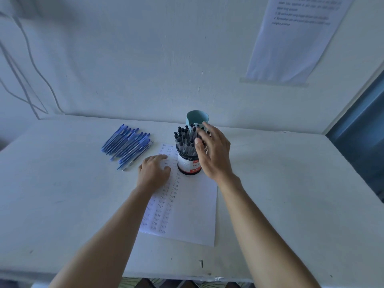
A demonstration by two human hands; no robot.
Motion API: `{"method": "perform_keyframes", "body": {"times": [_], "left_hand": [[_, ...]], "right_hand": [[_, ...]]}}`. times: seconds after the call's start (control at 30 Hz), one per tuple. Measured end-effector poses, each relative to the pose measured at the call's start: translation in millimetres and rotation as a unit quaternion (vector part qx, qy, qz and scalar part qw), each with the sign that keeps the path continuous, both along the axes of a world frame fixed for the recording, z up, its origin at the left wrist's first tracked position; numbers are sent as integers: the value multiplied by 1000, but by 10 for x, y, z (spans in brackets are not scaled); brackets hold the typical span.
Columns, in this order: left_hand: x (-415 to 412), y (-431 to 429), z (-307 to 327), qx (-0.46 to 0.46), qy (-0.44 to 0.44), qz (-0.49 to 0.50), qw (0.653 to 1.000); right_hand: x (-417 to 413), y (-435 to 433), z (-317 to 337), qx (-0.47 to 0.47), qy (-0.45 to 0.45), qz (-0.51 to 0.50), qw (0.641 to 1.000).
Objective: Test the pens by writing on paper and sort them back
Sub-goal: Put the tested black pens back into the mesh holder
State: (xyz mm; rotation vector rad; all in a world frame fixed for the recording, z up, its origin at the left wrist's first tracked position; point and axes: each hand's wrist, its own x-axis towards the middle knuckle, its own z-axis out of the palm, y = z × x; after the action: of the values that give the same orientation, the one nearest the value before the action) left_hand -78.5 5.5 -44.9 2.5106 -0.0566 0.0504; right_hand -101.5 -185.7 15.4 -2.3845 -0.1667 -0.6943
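Many black pens (184, 140), just beneath right fingers (209, 129)

Office-like white desk (62, 183), pens (126, 143), taped notice (295, 38)

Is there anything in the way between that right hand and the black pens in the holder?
Nothing visible. The right hand is at the tops of the black pens in the holder. The teal cup stands behind them, and the left hand rests on the paper to the side.
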Motion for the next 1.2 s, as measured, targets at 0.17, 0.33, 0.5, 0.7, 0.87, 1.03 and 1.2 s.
{"method": "perform_keyframes", "body": {"times": [0.17, 0.33, 0.5, 0.7, 0.87, 1.03, 1.2], "left_hand": [[-4, -65, 425, -158, -175, 23, 972], [100, -410, 878, -50, -307, -234, 921], [227, -710, 799, 118, -320, -224, 913], [87, -837, 704, 100, -375, -89, 917], [136, -729, 759, 161, -342, -117, 918], [179, -695, 916, 231, -195, -184, 935], [190, -727, 777, 150, -297, -108, 937]], "right_hand": [[-116, -42, -215, 246, 76, 32, 966], [-158, -95, -370, 275, 212, 116, 931], [-133, -62, -517, 257, 240, 87, 932], [-71, -90, -561, 246, 244, 63, 936], [-74, -102, -534, 260, 239, 64, 933], [-57, -107, -530, 263, 251, 67, 929], [-57, -103, -555, 279, 240, 70, 927]]}}
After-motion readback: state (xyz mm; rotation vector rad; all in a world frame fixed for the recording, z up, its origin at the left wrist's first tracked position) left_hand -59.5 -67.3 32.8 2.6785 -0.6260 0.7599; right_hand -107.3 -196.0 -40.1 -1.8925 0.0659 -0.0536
